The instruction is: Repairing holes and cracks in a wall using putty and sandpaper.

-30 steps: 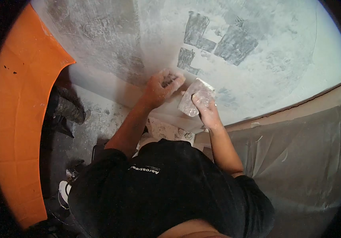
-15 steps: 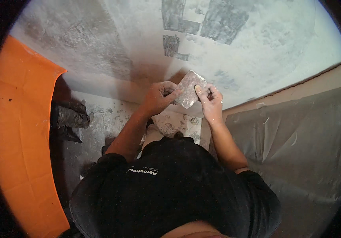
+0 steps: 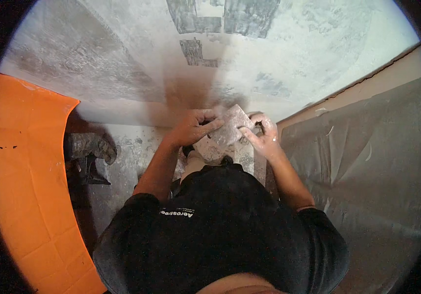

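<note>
A flat, rectangular sanding pad [image 3: 230, 123], pale with dust, is held up in front of my chest with one corner pointing upward. My left hand [image 3: 196, 128] pinches its left side, the thumb lying along the edge and the other fingers curled. On the right side, my right hand [image 3: 263, 135] grips it with the thumb pressed on the near face. Most of the fingers behind the pad are hidden. White dust coats both hands.
Ahead rises a wall [image 3: 141, 68] with pale filler and dark grey patches. An orange sheet [image 3: 29, 171] hangs at the left, near dark dusty items [image 3: 90, 149] on the floor [image 3: 122, 147]. Grey sheeting [image 3: 367, 161] covers the right side.
Both hands have lowered slightly with the pad, and the right thumb has slid down toward its lower right edge. The view has shifted, so the wall patches sit higher and farther left.
</note>
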